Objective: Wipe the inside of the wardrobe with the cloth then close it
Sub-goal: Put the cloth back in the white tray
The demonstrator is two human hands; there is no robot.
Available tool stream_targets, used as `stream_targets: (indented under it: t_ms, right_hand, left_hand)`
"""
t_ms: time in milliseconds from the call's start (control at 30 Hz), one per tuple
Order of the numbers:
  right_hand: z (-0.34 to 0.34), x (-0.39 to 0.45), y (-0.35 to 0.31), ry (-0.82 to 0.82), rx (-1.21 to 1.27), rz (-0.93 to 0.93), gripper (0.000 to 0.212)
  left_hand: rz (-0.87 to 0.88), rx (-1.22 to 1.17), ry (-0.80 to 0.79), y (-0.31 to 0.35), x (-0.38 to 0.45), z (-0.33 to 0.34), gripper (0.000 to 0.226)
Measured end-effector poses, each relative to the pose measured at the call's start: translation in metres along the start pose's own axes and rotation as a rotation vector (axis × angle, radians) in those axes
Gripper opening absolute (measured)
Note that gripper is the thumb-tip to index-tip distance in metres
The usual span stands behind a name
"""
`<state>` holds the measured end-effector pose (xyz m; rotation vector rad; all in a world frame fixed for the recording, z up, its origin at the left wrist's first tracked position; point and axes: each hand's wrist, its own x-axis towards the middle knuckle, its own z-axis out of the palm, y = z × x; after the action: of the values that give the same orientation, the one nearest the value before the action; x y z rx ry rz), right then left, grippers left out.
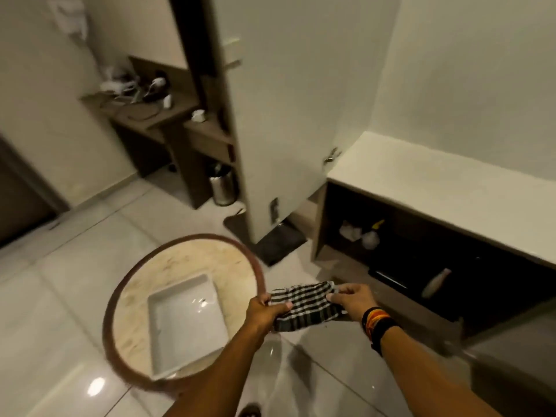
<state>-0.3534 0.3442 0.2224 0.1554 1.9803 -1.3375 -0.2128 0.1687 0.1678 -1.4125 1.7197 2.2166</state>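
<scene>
Person stands w/ black-and-white checked cloth (304, 305) stretched between both hands: left hand (266, 311) and right hand (352, 299) each pinch an end, over the round marble-topped table (132, 299) w/ white square tray (186, 323). White wardrobe door (279, 115) hangs open. Risks, probably: slack cloth slipping to the glossy floor; door edge knocking the small metal bin (224, 188) on closing.
</scene>
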Motion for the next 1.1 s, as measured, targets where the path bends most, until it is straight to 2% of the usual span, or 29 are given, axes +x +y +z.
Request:
stream_targets:
  t_ms: [33,67,133,200,367,467,533,633,733,800,900,1000,1100]
  right_hand:
    - [0.038,0.004,0.004,-0.042,-0.037,0.013,0.013]
    - [0.068,0.007,0.009,-0.07,-0.064,0.028,0.014]
    - [0.136,0.014,0.02,-0.124,-0.113,0.029,0.015]
    - [0.201,0.021,0.032,-0.155,-0.153,0.017,0.017]
    - [0.326,0.019,0.047,-0.167,-0.218,-0.004,0.015]
    - [0.364,0.037,0.066,-0.146,-0.234,0.037,0.014]
    - [0.386,0.057,0.077,-0.126,-0.262,0.061,0.025]
    - [0.403,0.075,0.076,-0.092,-0.297,0.07,0.035]
    - [0.402,0.084,0.075,-0.064,-0.35,0.066,0.03]
    - [0.391,0.084,0.083,-0.048,-0.374,0.059,0.029]
    - [0.359,0.071,0.092,-0.037,-0.414,0.048,0.031]
    - [0.309,0.053,0.094,0.05,-0.627,-0.047,0.037]
    - [0.259,0.047,0.091,0.122,-0.888,-0.178,0.056]
  left_hand:
    - [-0.003,-0.046,0.048,-0.013,0.005,-0.035,0.073]
    - [-0.006,-0.05,0.101,-0.024,0.006,-0.062,0.07]
    - [-0.011,-0.027,0.242,-0.037,0.002,-0.116,0.052]
    - [-0.005,-0.004,0.33,-0.048,0.002,-0.167,0.044]
    - [-0.04,-0.022,0.346,-0.079,0.022,-0.269,0.055]
    - [-0.057,-0.066,0.384,-0.087,0.04,-0.299,0.056]
    - [-0.08,-0.076,0.387,-0.089,0.058,-0.312,0.053]
    - [-0.078,-0.046,0.32,-0.088,0.074,-0.323,0.06]
    - [-0.036,0.183,0.314,-0.094,0.08,-0.323,0.061]
    - [0.03,0.37,0.293,-0.103,0.075,-0.315,0.049]
    - [0.2,0.725,0.244,-0.114,0.067,-0.292,0.037]
    - [0.493,1.054,0.155,-0.107,0.069,-0.248,0.059]
    - [0.669,1.227,-0.048,-0.081,0.067,-0.189,0.061]
